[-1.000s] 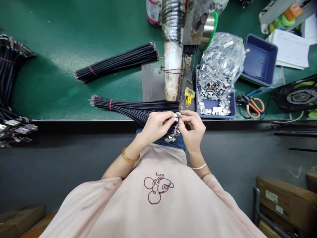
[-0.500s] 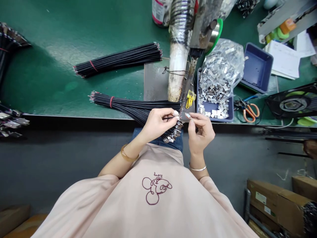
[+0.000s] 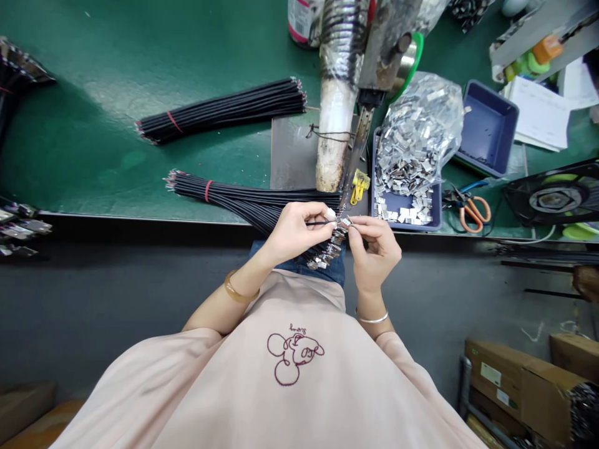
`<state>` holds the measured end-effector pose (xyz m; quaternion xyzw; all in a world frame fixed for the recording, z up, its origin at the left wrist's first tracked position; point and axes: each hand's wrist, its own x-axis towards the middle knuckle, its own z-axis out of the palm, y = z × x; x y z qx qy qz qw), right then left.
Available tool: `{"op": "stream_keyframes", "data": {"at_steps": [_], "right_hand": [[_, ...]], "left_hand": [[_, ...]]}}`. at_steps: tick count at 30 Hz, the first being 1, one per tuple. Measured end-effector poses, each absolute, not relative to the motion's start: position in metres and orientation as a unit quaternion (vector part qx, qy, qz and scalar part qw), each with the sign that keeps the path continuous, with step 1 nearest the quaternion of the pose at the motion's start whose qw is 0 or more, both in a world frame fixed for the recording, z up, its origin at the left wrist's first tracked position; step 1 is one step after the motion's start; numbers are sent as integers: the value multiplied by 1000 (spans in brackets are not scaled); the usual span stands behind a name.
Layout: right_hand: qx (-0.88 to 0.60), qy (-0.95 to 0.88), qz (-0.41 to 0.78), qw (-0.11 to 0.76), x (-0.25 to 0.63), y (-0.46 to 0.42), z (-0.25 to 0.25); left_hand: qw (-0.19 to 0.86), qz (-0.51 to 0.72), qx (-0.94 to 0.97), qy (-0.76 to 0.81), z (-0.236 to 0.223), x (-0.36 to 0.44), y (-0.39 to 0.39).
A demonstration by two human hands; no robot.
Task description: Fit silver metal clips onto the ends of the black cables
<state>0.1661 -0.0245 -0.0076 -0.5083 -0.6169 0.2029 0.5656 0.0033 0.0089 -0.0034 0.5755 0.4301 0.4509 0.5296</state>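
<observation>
At the far left, some black wires with shiny ends (image 3: 19,68) lie on the green counter (image 3: 103,174). Next come two bunches of black wires, each with a red band around it. The upper bunch (image 3: 224,111) lies straight and neat. The lower bunch (image 3: 253,198) spreads out, and part of it goes down behind the left hand (image 3: 299,232). The left hand is nearly closed, with one black wire (image 3: 317,222) pinched between thumb and finger, close to the wire's end. This wire looks light and bendy, with smooth skin that might slide a little, so the best place to hold it is near the end, where it can't flop. Its tip is too small to see well, but it is probably thin and easy to bend. Just to the right, above a clump of shiny wire ends (image 3: 322,257), is a small metal piece (image 3: 345,222). The right hand (image 3: 375,246) is pinched narrow on it. The piece looks light, hard and a bit slippery, so fingertips on its edges should work best. I can't tell if the wire and the piece touch. Farther right, a blue tray (image 3: 438,212) holds loose metal bits (image 3: 408,215) and a clear bag (image 3: 421,115) full of more.
</observation>
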Motion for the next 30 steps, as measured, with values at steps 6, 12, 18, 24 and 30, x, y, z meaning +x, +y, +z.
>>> {"op": "stream_keyframes", "data": {"at_steps": [6, 12, 18, 24, 30], "right_hand": [[-463, -700, 89, 536, 167, -26, -9], [-438, -742, 17, 507, 168, -27, -12], [-506, -630, 186, 558, 168, -25, -13], [-503, -652, 127, 553, 167, -23, -7], [-475, -685, 117, 539, 165, -26, -9]], "left_hand": [[507, 440, 592, 447, -2, 4, 9], [498, 437, 591, 459, -2, 6, 8], [521, 455, 573, 440, -3, 6, 7], [523, 452, 571, 444, -3, 7, 6], [504, 441, 588, 453, -5, 6, 7]]}}
